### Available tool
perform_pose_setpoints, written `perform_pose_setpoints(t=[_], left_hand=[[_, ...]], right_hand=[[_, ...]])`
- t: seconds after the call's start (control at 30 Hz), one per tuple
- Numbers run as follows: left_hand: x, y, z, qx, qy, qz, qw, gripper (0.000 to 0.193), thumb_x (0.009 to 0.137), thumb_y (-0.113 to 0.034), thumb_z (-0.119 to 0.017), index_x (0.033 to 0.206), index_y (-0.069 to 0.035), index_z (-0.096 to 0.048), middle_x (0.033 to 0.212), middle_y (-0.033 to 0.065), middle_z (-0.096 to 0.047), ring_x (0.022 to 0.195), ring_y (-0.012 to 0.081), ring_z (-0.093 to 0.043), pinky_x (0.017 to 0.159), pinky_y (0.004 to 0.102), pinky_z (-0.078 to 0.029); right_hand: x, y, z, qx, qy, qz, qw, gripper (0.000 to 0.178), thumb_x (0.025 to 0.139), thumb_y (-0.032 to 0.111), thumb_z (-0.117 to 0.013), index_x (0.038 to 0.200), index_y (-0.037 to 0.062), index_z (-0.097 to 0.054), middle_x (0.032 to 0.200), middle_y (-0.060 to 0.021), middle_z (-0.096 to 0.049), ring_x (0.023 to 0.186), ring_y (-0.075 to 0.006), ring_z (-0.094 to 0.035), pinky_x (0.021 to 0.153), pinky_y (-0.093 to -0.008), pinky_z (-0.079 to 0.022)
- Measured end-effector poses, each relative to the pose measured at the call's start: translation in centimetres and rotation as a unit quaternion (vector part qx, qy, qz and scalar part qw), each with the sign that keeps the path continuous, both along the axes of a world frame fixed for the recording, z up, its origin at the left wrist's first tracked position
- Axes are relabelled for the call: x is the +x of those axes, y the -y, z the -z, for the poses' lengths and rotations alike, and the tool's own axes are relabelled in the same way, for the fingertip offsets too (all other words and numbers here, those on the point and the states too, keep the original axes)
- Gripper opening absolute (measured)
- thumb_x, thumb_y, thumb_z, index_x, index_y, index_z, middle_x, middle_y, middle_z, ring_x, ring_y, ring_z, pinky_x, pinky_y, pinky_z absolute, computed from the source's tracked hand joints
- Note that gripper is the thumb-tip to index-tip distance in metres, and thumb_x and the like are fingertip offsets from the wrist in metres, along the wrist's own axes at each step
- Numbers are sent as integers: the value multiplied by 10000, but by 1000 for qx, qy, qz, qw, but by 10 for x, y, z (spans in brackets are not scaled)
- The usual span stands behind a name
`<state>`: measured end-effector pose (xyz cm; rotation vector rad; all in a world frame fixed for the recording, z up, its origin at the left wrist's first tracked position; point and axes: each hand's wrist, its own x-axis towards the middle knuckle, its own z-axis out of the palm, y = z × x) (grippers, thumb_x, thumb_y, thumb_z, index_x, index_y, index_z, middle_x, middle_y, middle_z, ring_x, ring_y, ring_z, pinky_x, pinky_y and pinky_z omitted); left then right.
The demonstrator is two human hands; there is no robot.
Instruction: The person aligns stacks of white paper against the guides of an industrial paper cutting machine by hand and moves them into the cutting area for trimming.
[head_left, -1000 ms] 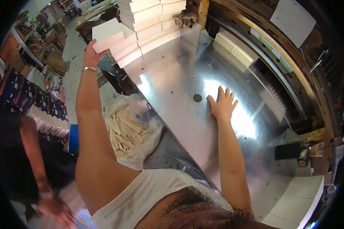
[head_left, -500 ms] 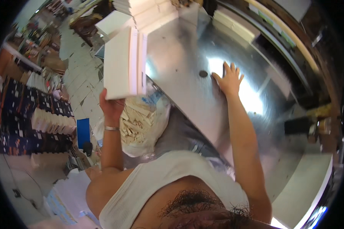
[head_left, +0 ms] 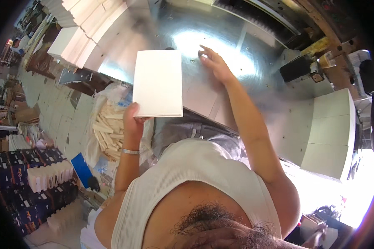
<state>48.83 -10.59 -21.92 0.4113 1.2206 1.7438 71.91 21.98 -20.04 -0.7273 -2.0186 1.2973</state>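
Note:
My left hand (head_left: 134,124) grips a thick white paper block (head_left: 158,83) by its near left corner, thumb along its side. The block's broad blank face shows, and its near edge reveals layered sheets. It is held over the near left edge of a shiny metal table (head_left: 274,106). To the right of the block, my right hand (head_left: 216,66) is over the bright part of the metal top with fingers stretched out, holding nothing. Whether its fingertips touch the metal I cannot tell.
Tall stacks of white paper blocks (head_left: 81,43) stand at the table's far left. More white stacks (head_left: 326,133) line the right side, near a black block (head_left: 295,69). A sack of paper offcuts (head_left: 108,135) sits below the left edge. Dark patterned boxes (head_left: 33,199) are farther left.
The paper block has come right and turned from spine-edge view to broad face up. My right hand has shifted left from its spread pose on the metal. The whole view has swung right.

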Motion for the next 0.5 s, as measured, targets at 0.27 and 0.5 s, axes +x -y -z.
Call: perform_pose_setpoints(t=[0.27, 0.5], left_hand=[[-13, -47, -144, 160, -494, -26, 854, 596, 857, -79, -758, 1417, 36, -589, 1280, 143, -723, 1098, 206, -725, 907, 338, -597], [13, -60, -139, 202, -876, 93, 429, 648, 762, -102, -760, 1400, -171, -669, 1342, 72, -710, 1120, 291, -732, 980, 388, -616]], right_hand=[[55, 87, -70, -210, -156, 18, 965, 757, 1071, 622, -434, 1506, 7, -515, 1349, -194, -672, 1187, -306, -666, 991, -453, -545], [81, 100, -85, -530, -243, -8, 812, 1062, 1000, 820, -294, 1525, -94, -428, 1388, -249, -640, 1203, -360, -666, 1048, -449, -521]])
